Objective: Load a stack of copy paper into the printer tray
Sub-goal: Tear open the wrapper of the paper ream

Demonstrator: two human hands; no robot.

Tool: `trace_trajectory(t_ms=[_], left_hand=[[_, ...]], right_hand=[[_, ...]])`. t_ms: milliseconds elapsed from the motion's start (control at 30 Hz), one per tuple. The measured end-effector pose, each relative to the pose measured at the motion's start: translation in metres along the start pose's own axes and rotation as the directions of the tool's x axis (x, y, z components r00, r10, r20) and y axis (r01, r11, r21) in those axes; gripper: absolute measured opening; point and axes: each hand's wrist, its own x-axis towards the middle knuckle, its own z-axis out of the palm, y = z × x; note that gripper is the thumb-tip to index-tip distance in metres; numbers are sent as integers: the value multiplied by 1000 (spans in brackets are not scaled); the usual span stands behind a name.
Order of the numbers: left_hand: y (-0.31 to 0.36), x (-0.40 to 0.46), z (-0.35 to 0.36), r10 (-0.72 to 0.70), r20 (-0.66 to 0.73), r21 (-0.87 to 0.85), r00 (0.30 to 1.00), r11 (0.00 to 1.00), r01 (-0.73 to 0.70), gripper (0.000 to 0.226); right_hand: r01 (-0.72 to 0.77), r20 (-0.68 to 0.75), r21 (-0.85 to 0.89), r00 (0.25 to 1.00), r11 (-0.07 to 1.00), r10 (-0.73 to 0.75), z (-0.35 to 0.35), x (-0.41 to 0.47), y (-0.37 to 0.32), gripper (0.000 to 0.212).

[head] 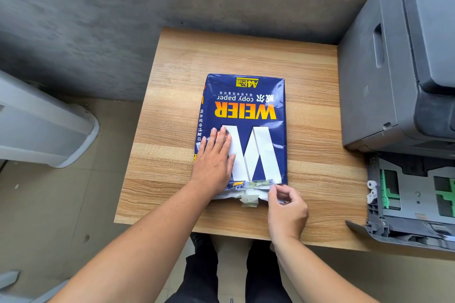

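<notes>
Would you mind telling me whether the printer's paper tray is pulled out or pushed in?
Pulled out: the paper tray juts from the printer, its green guides exposed.

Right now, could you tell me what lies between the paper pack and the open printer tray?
Only bare wooden tabletop separates the paper pack from the printer tray in the head view.

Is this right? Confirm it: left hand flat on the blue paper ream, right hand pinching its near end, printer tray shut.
Not quite. The head view shows the printer tray pulled open and empty, not shut. The left hand lies flat on the blue paper ream; the right hand pinches its near end.
</notes>
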Motion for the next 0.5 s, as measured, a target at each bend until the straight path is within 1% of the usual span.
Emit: trace_trajectory(t_ms=[100,167,233,367,433,500], left_hand=[[0,-1,-1,1,-7,-22,1000,1000,-1,58],[0,-1,-3,0,-6,-39,1000,999,0,57],[-2,0,-5,-2,7,-43,1000,999,2,56],[-5,3,-10,-5,34,-38,999,999,6,56],[-6,2,-12,1,37,-40,999,999,1,56],[-7,2,-13,6,47,-32,999,999,-4,55]], right_hand=[[-90,0,98,996,991,90,2,5,1,12],[-170,42,201,985,965,165,2,12,3,12],[-234,116,252,971,939,211,1,17,4,13],[-279,274,283,940,918,201,-14,16,5,18],[-333,373,280,902,900,218,-25,13,8,25],[-382,480,256,847,888,226,-38,12,9,29]])
